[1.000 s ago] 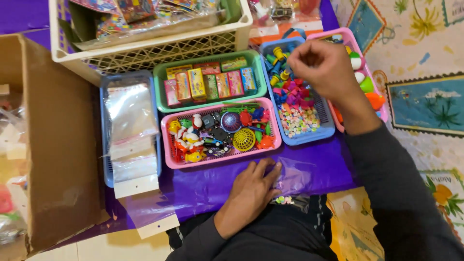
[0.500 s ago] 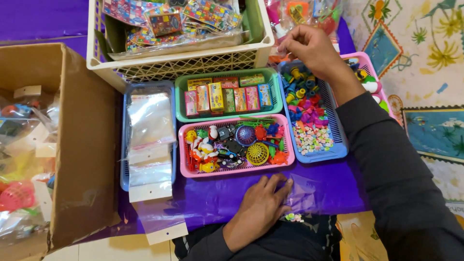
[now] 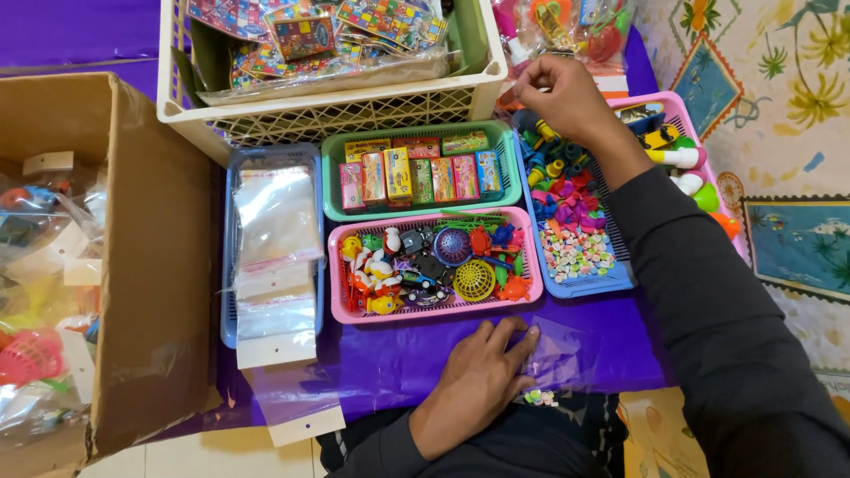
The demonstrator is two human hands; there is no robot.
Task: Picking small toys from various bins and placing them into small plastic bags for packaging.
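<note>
Right hand (image 3: pixel 556 93) is up at one o'clock, fingertips pinched together over the blue tray (image 3: pixel 580 285); whatever they nip is too small to tell. Left hand (image 3: pixel 478 376) lies spread, pressing a clear bag (image 3: pixel 558 354) flat at six o'clock. Best lift straight up: the crate (image 3: pixel 354 111) crowds the left, open cloth (image 3: pixel 390 358) near the bag.

Low surface (image 3: pixel 611 354) covered in shiny purple sheeting; patterned floral and scenic cloth (image 3: pixel 779 133) along its right edge; pale tiled floor (image 3: pixel 204 456) at the near left corner.
</note>
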